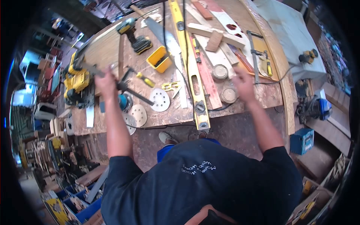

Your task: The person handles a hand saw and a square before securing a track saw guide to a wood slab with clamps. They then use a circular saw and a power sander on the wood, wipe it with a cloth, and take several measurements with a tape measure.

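Note:
My left hand (pixel 106 83) is closed around the bar of an F-clamp (pixel 139 96), over the left part of the workbench. The clamp's bar slants down to the right, and its black and yellow handle (pixel 145 79) points right. Close by lie round sanding discs (pixel 160 100), a teal sander (pixel 125 102) and a yellow cordless saw (pixel 77 80). My right hand (pixel 244 85), somewhat blurred, hovers beside two round tins (pixel 220 71) with its fingers loosely apart. I see nothing in it.
On the wooden workbench (pixel 168 119) lie a long yellow spirit level (pixel 194 80), a cordless drill (pixel 134 36), a handsaw (pixel 161 33), a yellow container (pixel 159 60), wood pieces (pixel 214 40) and another clamp (pixel 255 56). Black cables cross the bench. A teal case (pixel 302 141) stands on the floor at right.

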Demonstrator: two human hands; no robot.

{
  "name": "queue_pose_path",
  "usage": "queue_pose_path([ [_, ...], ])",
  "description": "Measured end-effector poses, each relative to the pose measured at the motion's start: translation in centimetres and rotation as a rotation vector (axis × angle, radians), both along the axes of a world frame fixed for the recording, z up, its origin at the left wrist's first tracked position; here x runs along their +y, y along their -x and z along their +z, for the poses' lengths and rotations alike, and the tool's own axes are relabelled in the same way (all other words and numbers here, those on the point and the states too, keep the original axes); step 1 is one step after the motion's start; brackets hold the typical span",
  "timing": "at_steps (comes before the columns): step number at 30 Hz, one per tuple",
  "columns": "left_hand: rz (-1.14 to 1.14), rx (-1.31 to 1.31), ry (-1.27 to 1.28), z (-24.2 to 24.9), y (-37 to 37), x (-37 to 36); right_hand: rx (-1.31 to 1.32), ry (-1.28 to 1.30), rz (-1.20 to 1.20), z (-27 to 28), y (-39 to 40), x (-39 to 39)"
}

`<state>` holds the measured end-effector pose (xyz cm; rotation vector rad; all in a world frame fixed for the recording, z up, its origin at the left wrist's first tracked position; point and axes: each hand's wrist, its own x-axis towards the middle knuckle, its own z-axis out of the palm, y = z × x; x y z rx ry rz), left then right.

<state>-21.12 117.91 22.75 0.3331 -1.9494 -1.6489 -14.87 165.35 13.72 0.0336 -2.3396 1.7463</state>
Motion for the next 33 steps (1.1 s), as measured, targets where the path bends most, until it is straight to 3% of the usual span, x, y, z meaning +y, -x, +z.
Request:
queue_pose_path([
  [2, 0.021, 0.128, -0.089, 2.5, -1.0, 0.6, 0.017, -0.049, 0.196, 1.8, -3.6, -5.1],
  [4, -0.095, 0.18, -0.195, 4.6, -3.8, 2.2, 0.043, 0.059, 0.351, 2.8, -5.4, -9.6],
  [8, -0.304, 0.238, -0.148, 5.7, -9.8, 8.3, 0.208, -0.079, 0.446, 6.8, -6.3, -13.4],
  [10, -0.41, 0.186, -0.204, 5.0, -11.5, 12.0, 0.052, -0.077, 0.772, 8.0, -6.4, -13.5],
  [11, -0.46, 0.172, -0.244, 4.8, -12.0, 14.0, -0.177, -0.163, 0.827, 9.1, -6.5, -12.7],
  [13, -0.513, 0.098, -0.268, 4.4, -11.9, 17.4, -0.293, -0.051, 0.753, 8.4, -6.8, -10.2],
  [14, -0.666, 0.177, -0.238, 3.8, -11.3, 18.7, -0.411, 0.063, 0.672, 7.6, -7.1, -8.7],
  [15, -0.796, 0.141, -0.168, 2.6, -10.7, 19.4, -0.27, 0.08, 0.506, 5.8, -7.8, -7.2],
  [16, -0.897, 0.051, -0.29, 4.1, -10.9, 21.8, -0.13, 0.104, 0.342, 3.6, -8.7, -5.4],
  [17, -1.047, 0.097, -0.239, 3.9, -10.4, 22.9, -0.166, 0.199, 0.217, 2.2, -9.1, -3.5],
  [18, -1.045, 0.249, -0.13, 3.6, -9.6, 23.8, -0.079, 0.201, 0.168, 1.5, -9.4, -1.4],
  [20, -0.718, 0.432, -0.003, 1.1, -6.7, 22.8, -0.023, 0.231, -0.117, -0.8, -8.8, 2.9],
  [22, -0.346, 0.3, -0.005, -1.9, -4.1, 19.4, -0.078, 0.239, -0.249, 1.2, -7.0, 6.9],
  [24, -0.101, 0.167, 0.196, -7.7, -0.3, 14.0, -0.116, 0.163, -0.345, 3.3, -4.5, 10.4],
  [25, -0.09, 0.165, 0.2, -11.1, 1.3, 12.1, -0.086, 0.173, -0.285, 2.9, -2.5, 12.8],
  [27, -0.086, -0.196, 0.749, -16.0, 3.5, 9.6, -0.272, 0.12, -0.19, 3.7, 1.2, 14.4],
  [28, -0.078, -0.194, 0.751, -15.5, 3.5, 9.7, -0.268, 0.121, -0.183, 3.6, 3.1, 14.9],
  [30, -0.179, -0.505, 0.76, -13.9, 3.6, 10.3, -0.429, 0.087, -0.14, 2.8, 6.8, 15.8],
  [31, -0.112, -0.473, 0.807, -13.8, 3.9, 10.4, -0.42, 0.085, -0.136, 2.5, 8.4, 16.6],
  [33, -0.046, -0.483, 0.78, -13.3, 3.6, 10.2, -0.482, 0.369, -0.083, 1.8, 10.8, 17.9],
])
